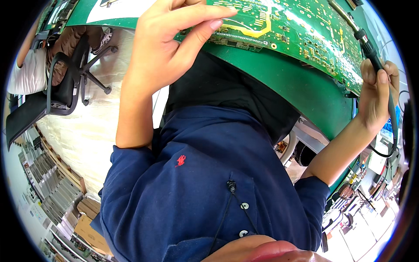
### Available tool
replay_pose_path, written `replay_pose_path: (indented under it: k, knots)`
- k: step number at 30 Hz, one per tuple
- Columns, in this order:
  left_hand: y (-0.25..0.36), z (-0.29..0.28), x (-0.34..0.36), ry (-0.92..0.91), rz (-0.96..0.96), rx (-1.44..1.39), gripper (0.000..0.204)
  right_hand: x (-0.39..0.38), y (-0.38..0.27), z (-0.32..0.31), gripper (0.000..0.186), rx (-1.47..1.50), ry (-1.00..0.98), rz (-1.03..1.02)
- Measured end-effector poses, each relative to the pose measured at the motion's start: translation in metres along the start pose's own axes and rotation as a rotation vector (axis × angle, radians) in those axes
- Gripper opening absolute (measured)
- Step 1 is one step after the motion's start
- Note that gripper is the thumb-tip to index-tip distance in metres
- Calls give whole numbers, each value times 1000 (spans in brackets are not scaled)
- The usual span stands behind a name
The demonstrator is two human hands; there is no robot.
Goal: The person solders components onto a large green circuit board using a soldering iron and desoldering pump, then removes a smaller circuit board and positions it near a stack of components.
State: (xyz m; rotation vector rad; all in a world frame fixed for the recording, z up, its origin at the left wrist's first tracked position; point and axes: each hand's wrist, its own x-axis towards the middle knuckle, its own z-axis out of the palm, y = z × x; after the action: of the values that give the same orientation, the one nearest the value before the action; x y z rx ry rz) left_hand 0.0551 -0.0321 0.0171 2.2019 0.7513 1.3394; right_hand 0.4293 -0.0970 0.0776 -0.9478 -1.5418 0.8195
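A large green circuit board (301, 43) with gold pads and small parts lies across the bench edge. My left hand (168, 46) is over the board's left part. Its thumb and index finger pinch a thin silvery solder wire (238, 22), whose free end curves over the board near a yellow outlined area. At the right, my right hand (379, 89) is closed round the black handle of a soldering iron (369, 50). The iron's metal barrel points up and away, over the board's right edge. The tip is hard to make out.
Under the board is a green bench mat (262, 72). A white sheet (115, 11) lies at the far left. The iron's black cable (395, 131) loops down beside my right wrist. Another person sits at the left near a black office chair (65, 83); cardboard boxes (89, 231) stand lower left.
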Motion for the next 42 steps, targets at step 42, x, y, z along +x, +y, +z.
replay_pose_path:
  k: [42]
  knots:
    - [-14, 10, -2, -25, 175, 60, 24, 0, 5, 44, 29, -242, -441, -166]
